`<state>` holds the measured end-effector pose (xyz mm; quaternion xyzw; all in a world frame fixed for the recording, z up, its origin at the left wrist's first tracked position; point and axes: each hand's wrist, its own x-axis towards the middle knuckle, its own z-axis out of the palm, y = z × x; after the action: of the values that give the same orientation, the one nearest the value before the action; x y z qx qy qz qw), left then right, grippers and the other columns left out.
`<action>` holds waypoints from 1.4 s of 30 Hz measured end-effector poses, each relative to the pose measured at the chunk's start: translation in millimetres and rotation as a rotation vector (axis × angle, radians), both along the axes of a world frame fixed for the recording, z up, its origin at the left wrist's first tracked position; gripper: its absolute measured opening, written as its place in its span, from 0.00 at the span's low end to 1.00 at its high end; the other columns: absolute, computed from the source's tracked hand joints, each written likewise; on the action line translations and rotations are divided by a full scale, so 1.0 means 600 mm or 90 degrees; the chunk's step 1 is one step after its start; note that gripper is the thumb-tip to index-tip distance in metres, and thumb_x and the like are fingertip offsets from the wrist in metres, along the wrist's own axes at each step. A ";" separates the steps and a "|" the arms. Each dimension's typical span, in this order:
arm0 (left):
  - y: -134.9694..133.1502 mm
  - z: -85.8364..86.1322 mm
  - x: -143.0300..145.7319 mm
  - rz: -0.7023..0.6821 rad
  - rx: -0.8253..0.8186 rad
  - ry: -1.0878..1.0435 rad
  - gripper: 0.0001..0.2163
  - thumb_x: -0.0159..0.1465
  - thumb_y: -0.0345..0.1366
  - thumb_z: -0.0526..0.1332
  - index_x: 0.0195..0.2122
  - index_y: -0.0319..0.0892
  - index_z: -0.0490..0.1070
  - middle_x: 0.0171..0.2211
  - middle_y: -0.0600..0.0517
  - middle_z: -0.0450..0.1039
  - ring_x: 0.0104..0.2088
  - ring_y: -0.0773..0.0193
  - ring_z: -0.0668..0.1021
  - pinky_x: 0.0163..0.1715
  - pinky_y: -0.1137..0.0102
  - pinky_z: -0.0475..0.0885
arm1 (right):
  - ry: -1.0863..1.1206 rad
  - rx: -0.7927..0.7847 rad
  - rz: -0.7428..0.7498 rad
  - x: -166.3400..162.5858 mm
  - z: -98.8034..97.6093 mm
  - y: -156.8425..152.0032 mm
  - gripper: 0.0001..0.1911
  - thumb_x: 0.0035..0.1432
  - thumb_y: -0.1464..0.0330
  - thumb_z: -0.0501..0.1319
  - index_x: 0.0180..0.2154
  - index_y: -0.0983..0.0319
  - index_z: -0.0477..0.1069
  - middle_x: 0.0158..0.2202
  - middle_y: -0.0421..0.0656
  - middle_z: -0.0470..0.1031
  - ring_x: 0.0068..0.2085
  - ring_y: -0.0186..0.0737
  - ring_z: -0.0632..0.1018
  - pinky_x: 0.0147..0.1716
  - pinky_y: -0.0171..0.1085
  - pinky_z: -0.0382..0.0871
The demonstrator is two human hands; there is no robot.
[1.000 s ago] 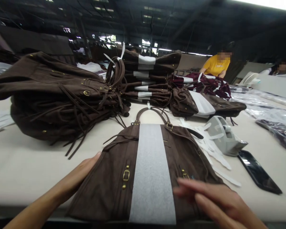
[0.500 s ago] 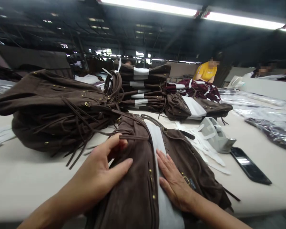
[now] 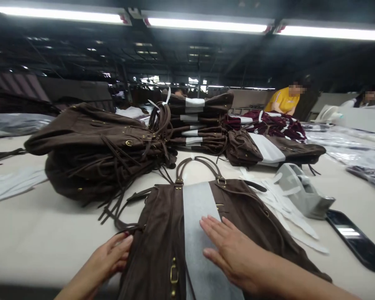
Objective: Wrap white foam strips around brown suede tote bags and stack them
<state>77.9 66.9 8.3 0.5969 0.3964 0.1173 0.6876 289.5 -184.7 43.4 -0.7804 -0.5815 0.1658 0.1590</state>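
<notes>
A dark brown handbag [image 3: 158, 233] lies in front of me, its two looped handles [image 3: 183, 168] pointing away. Down its middle runs a pale grey-white strip [image 3: 200, 208]. My right hand [image 3: 229, 250] rests flat on that strip, fingers stretched out and holding nothing. At the bag's left edge, just below a thin dark strap [image 3: 129, 227], my left hand [image 3: 111, 258] has its fingers curled in against the side. Part of those fingers is hidden. A brass buckle [image 3: 174, 273] shows on the bag's near left part.
Brown bags [image 3: 90, 146] are heaped at left. Behind stand stacked banded bags [image 3: 193, 118], a single banded bag [image 3: 300, 152] and maroon items [image 3: 268, 123]. At right are a grey tape dispenser [image 3: 300, 191], white strips [image 3: 287, 216] and a phone [image 3: 356, 239]. A person in yellow [image 3: 283, 100] works beyond.
The handbag now lies spread more squarely, its handles laid straight out. My left hand has moved down and left to the bag's edge. My right hand stays on the strip; the view has shifted left.
</notes>
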 end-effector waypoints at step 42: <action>-0.012 -0.016 0.377 -0.215 0.682 0.201 0.14 0.60 0.46 0.59 0.24 0.41 0.71 0.23 0.53 0.73 0.27 0.62 0.76 0.25 0.72 0.62 | 0.193 0.213 -0.611 0.224 -0.106 0.160 0.14 0.58 0.62 0.62 0.24 0.63 0.74 0.24 0.41 0.76 0.28 0.35 0.75 0.24 0.31 0.58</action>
<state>304.2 59.4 -1.6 0.9266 0.2789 0.0999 0.2318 423.6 -88.8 -20.2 -0.8900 -0.1479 0.0899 0.4217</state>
